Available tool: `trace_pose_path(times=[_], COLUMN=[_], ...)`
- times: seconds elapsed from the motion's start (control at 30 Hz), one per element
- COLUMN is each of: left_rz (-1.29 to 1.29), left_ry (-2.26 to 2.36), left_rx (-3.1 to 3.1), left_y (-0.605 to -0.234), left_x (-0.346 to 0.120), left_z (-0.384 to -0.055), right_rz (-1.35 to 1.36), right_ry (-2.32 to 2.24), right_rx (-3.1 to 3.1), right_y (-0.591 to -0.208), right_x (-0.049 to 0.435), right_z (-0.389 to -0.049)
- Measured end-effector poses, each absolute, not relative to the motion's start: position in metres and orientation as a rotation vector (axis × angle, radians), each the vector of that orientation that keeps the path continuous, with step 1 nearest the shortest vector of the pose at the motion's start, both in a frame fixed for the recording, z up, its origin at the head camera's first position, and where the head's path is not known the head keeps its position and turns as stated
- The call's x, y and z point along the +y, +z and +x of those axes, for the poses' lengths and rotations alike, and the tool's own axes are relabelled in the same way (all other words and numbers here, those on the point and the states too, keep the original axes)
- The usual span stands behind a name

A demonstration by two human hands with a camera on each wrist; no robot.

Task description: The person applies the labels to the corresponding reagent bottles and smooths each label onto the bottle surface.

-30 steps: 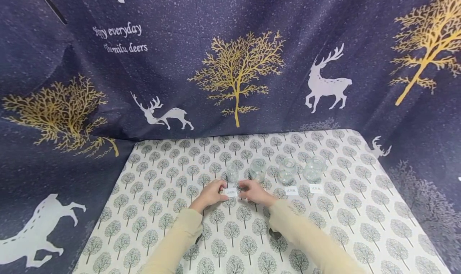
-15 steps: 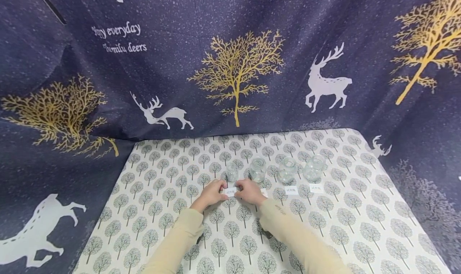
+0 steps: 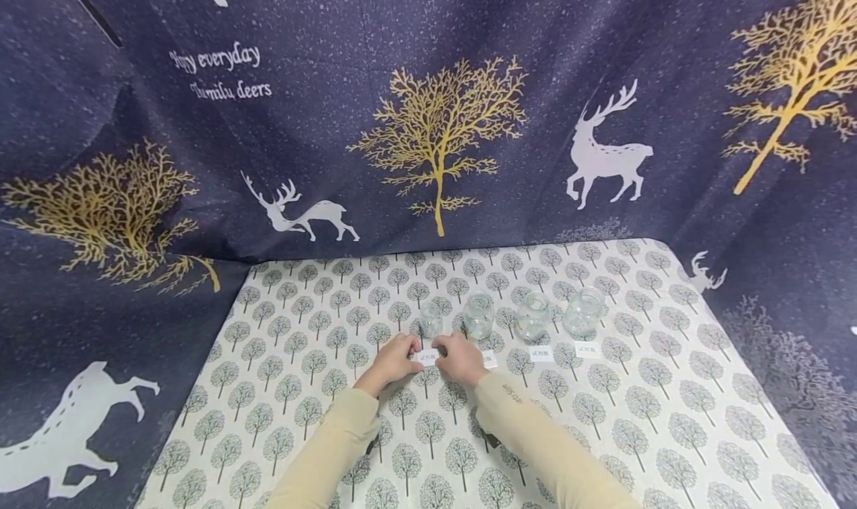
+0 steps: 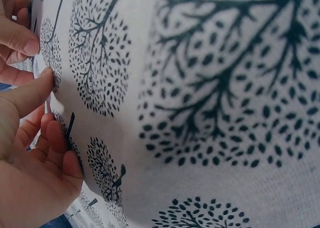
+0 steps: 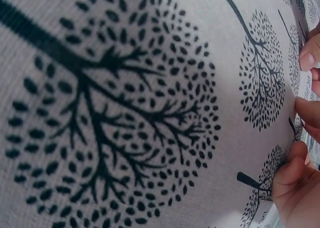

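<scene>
In the head view a small white label card [image 3: 428, 356] with printed characters lies on the tablecloth, just in front of the smallest clear glass jar [image 3: 431, 321]. My left hand [image 3: 391, 360] pinches its left edge between thumb and fingers. At the right edge, my right hand [image 3: 460, 356] pinches it too. The left wrist view shows the left hand [image 4: 37, 158] low over the cloth, with fingertips of the other hand above it. Only the thumb and curled fingers of the right hand [image 5: 300, 180] enter the right wrist view, at its right border.
To the right stand more clear glass jars: one nearby [image 3: 478, 317], another [image 3: 533, 318] and a wide one [image 3: 584, 315]. White label cards lie before them, a partly covered one [image 3: 490, 359], a second [image 3: 541, 353] and a third [image 3: 588, 350]. A dark curtain [image 3: 294, 137] hangs behind.
My right hand has moved left onto the label's right edge, uncovering part of the neighbouring card. The left hand has stayed on the left edge. The jars have not moved.
</scene>
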State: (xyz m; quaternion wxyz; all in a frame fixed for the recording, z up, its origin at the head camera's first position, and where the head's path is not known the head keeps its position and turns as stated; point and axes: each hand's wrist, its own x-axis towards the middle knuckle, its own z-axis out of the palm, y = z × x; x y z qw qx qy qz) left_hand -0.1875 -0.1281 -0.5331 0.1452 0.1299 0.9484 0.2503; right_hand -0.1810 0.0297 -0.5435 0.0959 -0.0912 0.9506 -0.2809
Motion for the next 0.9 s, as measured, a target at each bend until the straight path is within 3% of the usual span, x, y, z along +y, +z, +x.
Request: trace_pose_path(times=[0.9], left_rz=[0.392], left_ry=[0.971], left_rx=[2.851], left_y=[-0.548], left_x=[-0.126], left_z=[-0.172], right_rz=[-0.333], right_ry=[-1.133], right_rx=[2.749], right_y=[-0.544], right_x=[0.033], right_z=[-0.174])
